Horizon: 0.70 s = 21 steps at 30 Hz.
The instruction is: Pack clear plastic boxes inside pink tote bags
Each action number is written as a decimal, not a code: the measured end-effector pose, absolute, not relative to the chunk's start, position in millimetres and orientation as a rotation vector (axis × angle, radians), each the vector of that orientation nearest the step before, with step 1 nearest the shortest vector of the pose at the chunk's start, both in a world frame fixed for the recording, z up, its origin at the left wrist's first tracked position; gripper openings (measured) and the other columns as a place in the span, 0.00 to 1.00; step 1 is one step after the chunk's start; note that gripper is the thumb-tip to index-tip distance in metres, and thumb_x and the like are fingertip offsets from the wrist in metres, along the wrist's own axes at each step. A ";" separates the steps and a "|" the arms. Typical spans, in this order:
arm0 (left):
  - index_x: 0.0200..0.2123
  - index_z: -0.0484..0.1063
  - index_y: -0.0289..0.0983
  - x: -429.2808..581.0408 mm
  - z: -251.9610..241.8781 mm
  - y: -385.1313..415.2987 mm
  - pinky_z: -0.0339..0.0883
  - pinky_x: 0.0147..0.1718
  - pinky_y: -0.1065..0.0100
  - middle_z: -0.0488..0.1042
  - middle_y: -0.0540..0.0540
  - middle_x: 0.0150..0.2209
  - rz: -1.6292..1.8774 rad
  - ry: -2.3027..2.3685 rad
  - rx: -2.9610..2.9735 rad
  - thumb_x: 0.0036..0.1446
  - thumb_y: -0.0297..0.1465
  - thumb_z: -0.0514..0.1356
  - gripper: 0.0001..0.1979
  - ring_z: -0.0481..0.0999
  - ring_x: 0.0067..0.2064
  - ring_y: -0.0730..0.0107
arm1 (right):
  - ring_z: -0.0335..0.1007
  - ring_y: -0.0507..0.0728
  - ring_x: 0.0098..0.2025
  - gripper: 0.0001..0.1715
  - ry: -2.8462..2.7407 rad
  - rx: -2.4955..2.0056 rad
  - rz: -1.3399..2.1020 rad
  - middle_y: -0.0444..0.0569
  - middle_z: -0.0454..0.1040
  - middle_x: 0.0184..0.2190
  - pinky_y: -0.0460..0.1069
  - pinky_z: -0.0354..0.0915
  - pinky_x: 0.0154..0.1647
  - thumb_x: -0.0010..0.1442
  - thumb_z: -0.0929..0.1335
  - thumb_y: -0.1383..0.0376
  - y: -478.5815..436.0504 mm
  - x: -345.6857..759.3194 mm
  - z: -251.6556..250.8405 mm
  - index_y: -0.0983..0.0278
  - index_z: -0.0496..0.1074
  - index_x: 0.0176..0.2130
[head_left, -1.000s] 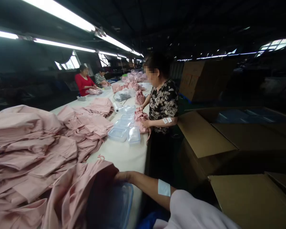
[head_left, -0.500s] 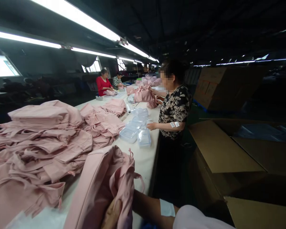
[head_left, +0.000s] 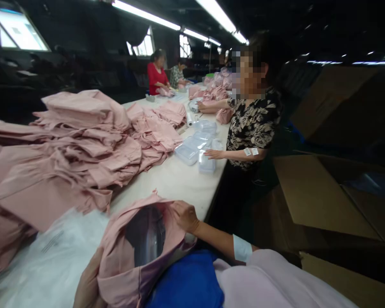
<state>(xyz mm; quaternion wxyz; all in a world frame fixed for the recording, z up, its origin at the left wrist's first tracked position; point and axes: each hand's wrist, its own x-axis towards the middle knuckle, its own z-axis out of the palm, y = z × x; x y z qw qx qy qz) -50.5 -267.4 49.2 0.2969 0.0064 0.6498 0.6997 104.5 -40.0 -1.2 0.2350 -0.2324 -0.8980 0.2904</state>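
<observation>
Pile [head_left: 99,143], towards table's [head_left: 157,182] left edge | plastic [head_left: 57,261], by near edge | left hand [head_left: 90,282] against bag [head_left: 120,276], fingers mostly hidden, can't tell if clamped | bag gaping, near edge, clear item [head_left: 151,248] inside | right hand [head_left: 186,217], fingers clamped on bag's rim | boxes [head_left: 186,151], right edge, co-worker's hand [head_left: 214,154] atop one

At five o'clock is a pale purple sleeve [head_left: 276,278], plain and short. Next to it, a white patch [head_left: 242,248] with four sides sits on the right arm [head_left: 213,237]. Bright blue cloth [head_left: 188,282] shows at six o'clock, maybe an apron. The right hand [head_left: 185,217] and left hand [head_left: 89,280] are bare.
</observation>
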 end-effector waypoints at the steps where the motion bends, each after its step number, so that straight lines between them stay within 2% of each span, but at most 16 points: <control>1: 0.42 0.75 0.37 -49.6 50.1 -281.2 0.72 0.47 0.52 0.79 0.43 0.37 1.861 1.718 -0.104 0.45 0.45 0.68 0.23 0.77 0.45 0.49 | 0.68 0.57 0.49 0.16 -2.397 -0.646 0.716 0.52 0.75 0.45 0.52 0.63 0.53 0.64 0.64 0.68 -43.9 102.4 1.0 0.62 0.74 0.50; 3: 0.41 0.76 0.38 -49.4 57.3 -301.0 0.69 0.51 0.52 0.79 0.46 0.36 1.845 1.828 -0.235 0.41 0.43 0.70 0.23 0.76 0.47 0.49 | 0.63 0.61 0.55 0.26 -2.280 -0.728 0.650 0.55 0.70 0.52 0.55 0.60 0.58 0.61 0.67 0.66 -50.0 96.8 3.3 0.62 0.68 0.58; 5: 0.41 0.77 0.38 -48.0 71.4 -309.8 0.64 0.55 0.51 0.79 0.46 0.38 1.712 2.155 -0.153 0.44 0.45 0.67 0.23 0.74 0.50 0.49 | 0.60 0.63 0.57 0.37 -2.186 -0.924 0.739 0.59 0.66 0.56 0.57 0.59 0.58 0.55 0.71 0.64 -52.7 90.4 1.8 0.65 0.62 0.62; 6: 0.42 0.77 0.38 -45.1 80.1 -310.2 0.63 0.56 0.49 0.78 0.45 0.39 1.585 2.362 -0.070 0.47 0.47 0.65 0.23 0.74 0.49 0.48 | 0.62 0.64 0.55 0.36 -2.158 -1.038 0.861 0.61 0.67 0.54 0.56 0.61 0.55 0.54 0.72 0.63 -52.7 87.2 0.2 0.67 0.64 0.60; 7: 0.45 0.77 0.37 -40.4 88.9 -307.9 0.63 0.56 0.47 0.78 0.42 0.41 1.442 2.580 0.031 0.50 0.47 0.62 0.24 0.74 0.50 0.47 | 0.65 0.63 0.51 0.31 -2.146 -1.128 1.012 0.60 0.70 0.50 0.55 0.63 0.50 0.55 0.71 0.62 -52.1 84.0 -1.4 0.69 0.67 0.56; 9: 0.52 0.73 0.33 -26.4 102.1 -295.8 0.61 0.56 0.44 0.73 0.34 0.50 1.193 2.982 0.355 0.56 0.44 0.56 0.26 0.69 0.55 0.41 | 0.69 0.58 0.37 0.15 -2.162 -1.189 1.292 0.54 0.74 0.34 0.49 0.64 0.37 0.59 0.67 0.61 -50.8 77.8 -2.4 0.70 0.75 0.41; 10: 0.55 0.70 0.32 -18.9 104.4 -286.7 0.59 0.58 0.44 0.68 0.32 0.56 1.103 3.110 0.609 0.59 0.41 0.54 0.26 0.64 0.59 0.41 | 0.67 0.56 0.31 0.14 -2.183 -1.159 1.378 0.49 0.72 0.27 0.47 0.61 0.33 0.60 0.66 0.61 -51.0 74.8 -1.2 0.69 0.75 0.33; 12: 0.56 0.68 0.31 -8.6 96.5 -265.3 0.55 0.62 0.49 0.61 0.31 0.61 0.998 3.102 1.200 0.62 0.36 0.50 0.24 0.58 0.64 0.46 | 0.61 0.51 0.25 0.18 -2.214 -1.050 1.430 0.44 0.65 0.19 0.45 0.56 0.27 0.61 0.65 0.60 -54.6 68.8 4.7 0.67 0.71 0.24; 13: 0.55 0.68 0.31 -7.8 86.1 -254.5 0.55 0.62 0.52 0.63 0.33 0.60 0.949 2.963 1.404 0.63 0.33 0.48 0.22 0.60 0.63 0.51 | 0.59 0.50 0.24 0.19 -2.212 -0.993 1.449 0.42 0.63 0.18 0.44 0.54 0.27 0.61 0.65 0.59 -57.9 65.8 9.0 0.67 0.69 0.23; 14: 0.53 0.69 0.29 -10.4 72.4 -244.7 0.59 0.60 0.53 0.68 0.31 0.55 0.901 2.854 1.492 0.62 0.33 0.49 0.21 0.65 0.59 0.51 | 0.57 0.49 0.23 0.19 -2.204 -0.930 1.473 0.41 0.62 0.18 0.44 0.53 0.26 0.61 0.66 0.59 -61.8 62.8 13.6 0.66 0.68 0.22; 17: 0.53 0.64 0.17 -32.4 23.0 -224.7 0.61 0.53 0.41 0.68 0.21 0.49 0.622 2.798 1.269 0.54 0.33 0.55 0.28 0.66 0.55 0.35 | 0.54 0.49 0.23 0.20 -2.148 -0.784 1.560 0.40 0.58 0.18 0.44 0.51 0.25 0.60 0.66 0.57 -73.9 54.6 27.1 0.66 0.65 0.22; 19: 0.55 0.60 0.16 -47.3 -3.8 -218.7 0.60 0.54 0.40 0.66 0.19 0.51 0.622 2.753 1.233 0.52 0.31 0.58 0.31 0.65 0.55 0.35 | 0.53 0.49 0.24 0.21 -2.112 -0.760 1.616 0.40 0.57 0.18 0.44 0.50 0.24 0.60 0.65 0.57 -81.2 50.4 35.4 0.66 0.63 0.21; 21: 0.59 0.58 0.22 -54.0 -19.0 -215.7 0.61 0.55 0.44 0.64 0.24 0.56 0.724 2.695 1.272 0.55 0.30 0.59 0.30 0.65 0.58 0.42 | 0.52 0.49 0.24 0.21 -2.104 -0.769 1.632 0.40 0.55 0.18 0.45 0.49 0.24 0.60 0.65 0.58 -89.5 48.0 43.7 0.65 0.61 0.20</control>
